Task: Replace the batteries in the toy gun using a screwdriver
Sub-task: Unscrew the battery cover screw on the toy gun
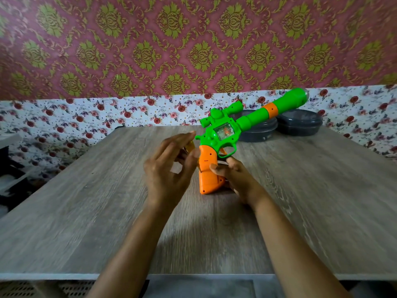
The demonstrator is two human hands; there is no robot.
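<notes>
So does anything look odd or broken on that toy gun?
Nothing looks broken. The toy gun stands on the butt of its orange handle on the table, barrel tilted up, steadied by the right hand. A seam crosses the handle, possibly the battery cover.

It looked like a room in a home. Maroon wallpaper (193, 44) with gold damask medallions covered the wall, and a strip of white rose-print paper (64, 117) ran beneath it. A wood-grain desk (86, 211) stood against that wall, with two dark lidded containers (298, 123) at its far edge.
</notes>
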